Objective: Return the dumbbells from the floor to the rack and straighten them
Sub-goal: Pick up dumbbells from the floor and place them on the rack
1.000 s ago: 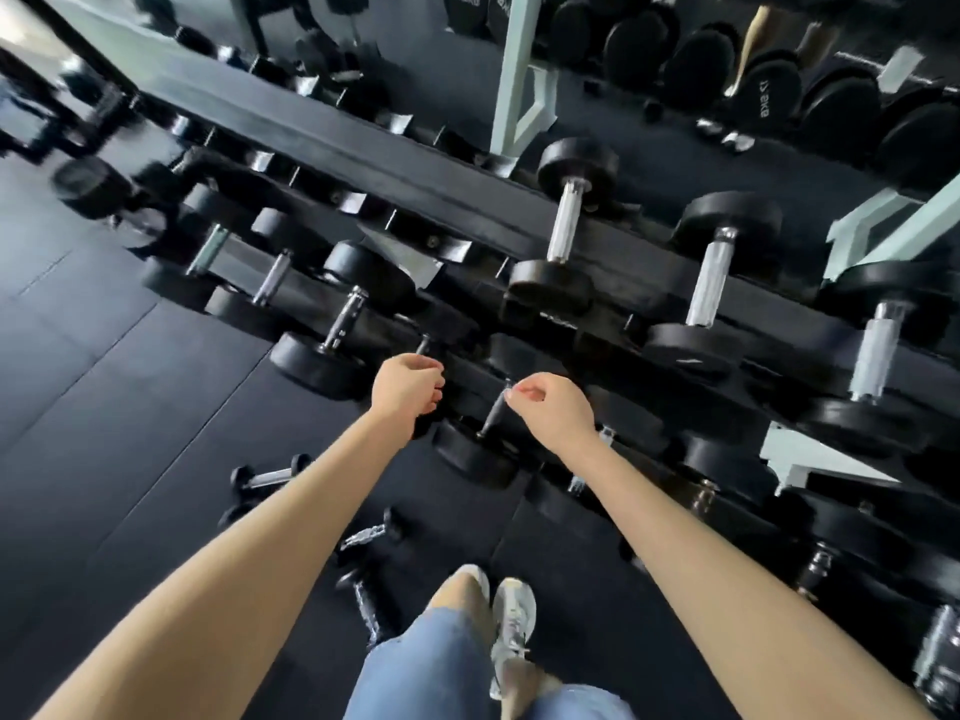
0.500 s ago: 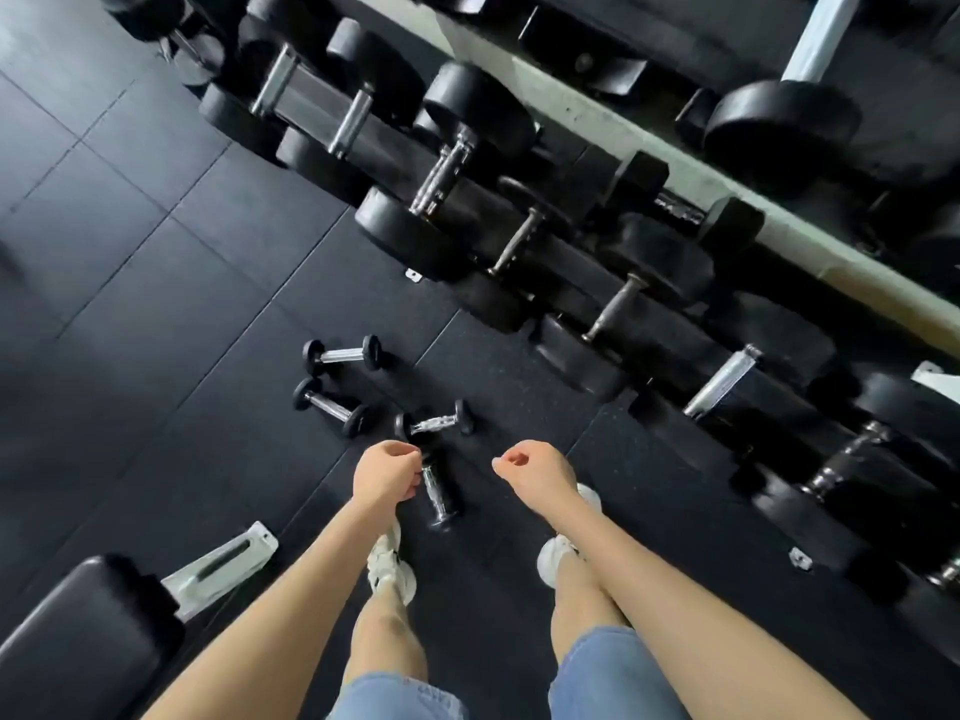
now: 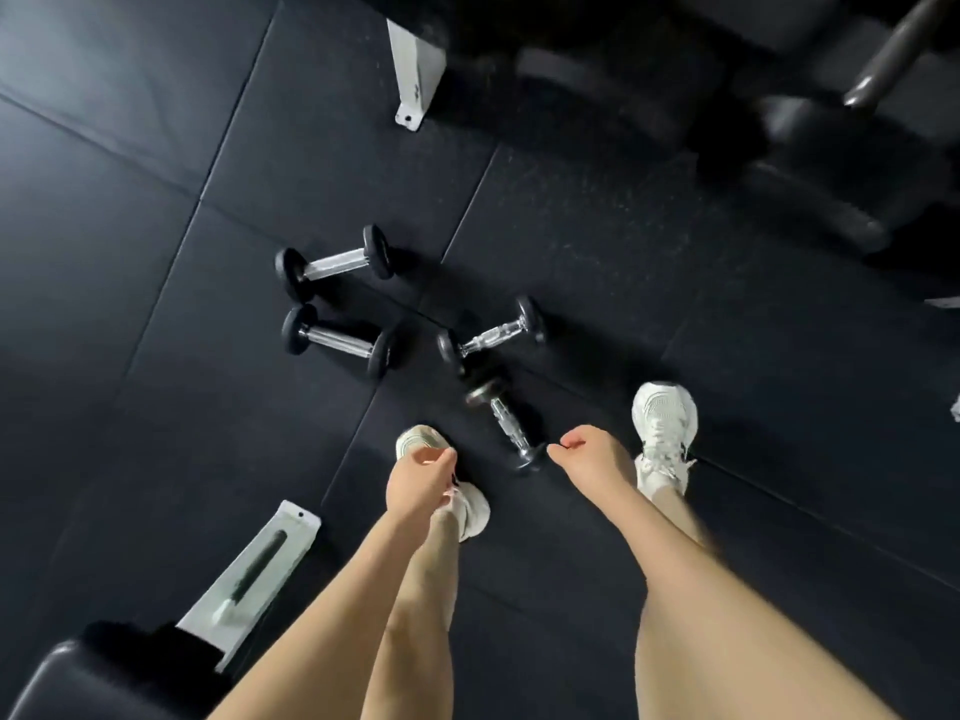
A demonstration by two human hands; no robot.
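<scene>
A: Dumbbells, position and heading?

B: Four small ones, all on the floor [image 3: 156, 200], none on the rack [image 3: 779, 122]. Far-left dumbbell [image 3: 335, 262]: long axis runs lower left to upper right. The one below it [image 3: 337, 341]: upper left to lower right, so the pair splay apart at the right ends. Third dumbbell [image 3: 491, 337]: lower left to upper right. Nearest dumbbell [image 3: 506, 426]: axis runs from the third one's left head down toward the feet. Its far head lies just beside that head; contact not clear.

A: Build?

B: Round black heads, shiny metal handles. The two right-hand handles look ribbed or contoured. Floor is dark speckled rubber in square tiles with visible seams.

A: Hands?

B: Left hand [image 3: 418, 483] and right hand [image 3: 592, 457] both empty, fingers loosely curled, held out over the feet. The nearest dumbbell's near head shows between them, just beside the right hand's fingertips in the frame.

A: Surroundings?

B: Rack at upper right, dark and blurred, big black weights on it, a white foot [image 3: 415, 65] at its left end. Bench [image 3: 104, 678] at lower left, black pad, white base bar [image 3: 260, 569]. White sneakers: left one [image 3: 472, 511] partly behind the left hand, right one [image 3: 662, 433] beside the right wrist.
</scene>
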